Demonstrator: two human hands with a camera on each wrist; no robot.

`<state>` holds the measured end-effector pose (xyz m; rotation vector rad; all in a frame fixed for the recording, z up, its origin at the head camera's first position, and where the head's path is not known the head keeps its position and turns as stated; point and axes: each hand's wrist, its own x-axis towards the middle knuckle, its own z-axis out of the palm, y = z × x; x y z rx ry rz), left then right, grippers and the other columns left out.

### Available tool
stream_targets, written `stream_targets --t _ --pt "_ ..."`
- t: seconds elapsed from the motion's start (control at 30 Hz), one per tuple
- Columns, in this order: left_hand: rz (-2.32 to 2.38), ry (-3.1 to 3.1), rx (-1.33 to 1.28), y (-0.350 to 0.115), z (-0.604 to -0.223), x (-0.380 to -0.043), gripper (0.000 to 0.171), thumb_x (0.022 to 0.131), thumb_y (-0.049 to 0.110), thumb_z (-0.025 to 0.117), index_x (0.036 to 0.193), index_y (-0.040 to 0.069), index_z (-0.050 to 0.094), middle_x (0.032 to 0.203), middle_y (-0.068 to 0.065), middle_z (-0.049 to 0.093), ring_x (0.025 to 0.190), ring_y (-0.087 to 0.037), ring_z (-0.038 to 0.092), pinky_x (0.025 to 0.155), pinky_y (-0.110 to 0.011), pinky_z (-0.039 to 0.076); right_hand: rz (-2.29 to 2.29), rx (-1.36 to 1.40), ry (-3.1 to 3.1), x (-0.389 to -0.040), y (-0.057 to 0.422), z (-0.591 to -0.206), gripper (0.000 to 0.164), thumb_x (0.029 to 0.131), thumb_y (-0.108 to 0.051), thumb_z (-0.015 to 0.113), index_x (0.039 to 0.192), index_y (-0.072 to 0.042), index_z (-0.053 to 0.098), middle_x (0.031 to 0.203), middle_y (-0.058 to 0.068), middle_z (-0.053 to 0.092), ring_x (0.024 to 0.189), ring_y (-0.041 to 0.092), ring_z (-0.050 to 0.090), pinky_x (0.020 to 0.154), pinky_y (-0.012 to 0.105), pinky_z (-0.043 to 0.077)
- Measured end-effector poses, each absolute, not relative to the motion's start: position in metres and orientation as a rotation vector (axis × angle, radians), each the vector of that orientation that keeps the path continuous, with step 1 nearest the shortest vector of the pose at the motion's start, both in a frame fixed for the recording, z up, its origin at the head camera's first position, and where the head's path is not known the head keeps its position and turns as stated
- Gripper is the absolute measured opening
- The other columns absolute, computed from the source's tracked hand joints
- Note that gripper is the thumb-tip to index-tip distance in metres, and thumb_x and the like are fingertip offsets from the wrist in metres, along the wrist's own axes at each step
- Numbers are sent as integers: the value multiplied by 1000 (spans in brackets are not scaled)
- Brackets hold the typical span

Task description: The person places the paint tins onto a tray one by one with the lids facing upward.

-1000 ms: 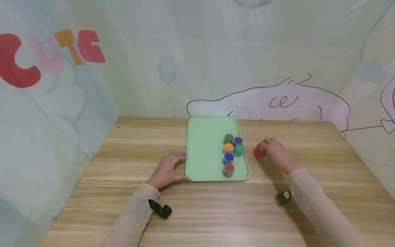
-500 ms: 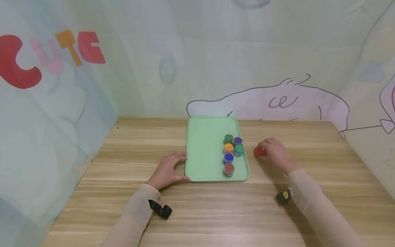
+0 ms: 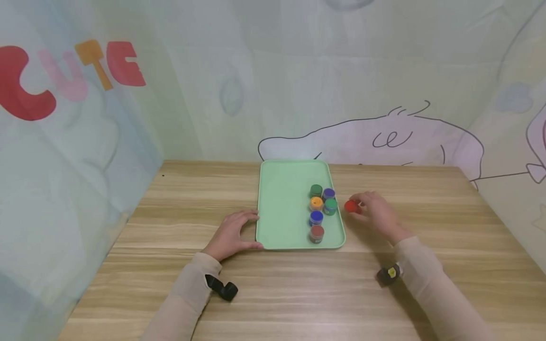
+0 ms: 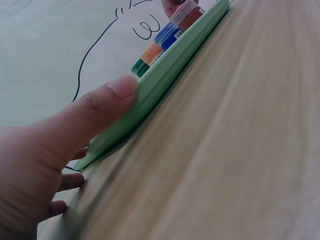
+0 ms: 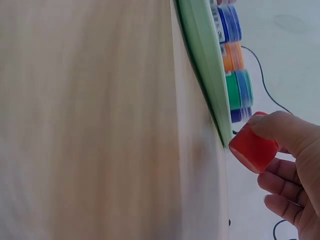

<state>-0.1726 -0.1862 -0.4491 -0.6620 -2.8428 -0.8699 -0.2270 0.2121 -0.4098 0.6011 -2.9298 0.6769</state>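
Observation:
My right hand (image 3: 377, 215) pinches a small red paint jar (image 3: 351, 206) between thumb and fingers, just right of the green tray (image 3: 281, 189). The right wrist view shows the red jar (image 5: 253, 146) tilted, the thumb across its side. Touching the tray's left rim near the front corner, my left hand (image 3: 230, 235) has thumb and fingers spread. In the left wrist view its thumb (image 4: 122, 87) lies against the rim. Along the tray's right side stand paint jars: dark green (image 3: 316, 191), purple (image 3: 329, 194), orange (image 3: 316, 204), lighter green (image 3: 330, 206), blue (image 3: 316, 218) and brown (image 3: 316, 234).
The tray lies on a wood-grain table (image 3: 281, 293). A printed cloth backdrop (image 3: 204, 94) rises along the table's back and left edges. Each sleeve carries a small black wrist camera, the left one (image 3: 228, 291) and the right one (image 3: 388, 274).
My right hand has moved slightly left toward the tray with the red paint jar, whose lid now faces the head camera more. The left hand and the tray have stayed in place.

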Motion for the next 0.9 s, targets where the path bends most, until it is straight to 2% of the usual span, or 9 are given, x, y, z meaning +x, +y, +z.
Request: stream_targets --t 0.4,0.9 --pt "-866 -2830 -673 -186 -448 -173 77 65 45 85 128 9 58 141 -8 54 133 -32 46 111 -54 33 922 523 -2925 -217 198 -408 29 83 -23 75 106 -9 66 103 9 68 99 28 57 87 46 50" --pt "-863 -2836 -667 -186 -452 -173 78 65 47 84 128 10 58 140 -8 54 133 -32 46 111 -54 34 1028 600 -2857 -210 183 -417 29 79 -23 79 102 -9 69 94 3 69 90 21 59 79 33 50"
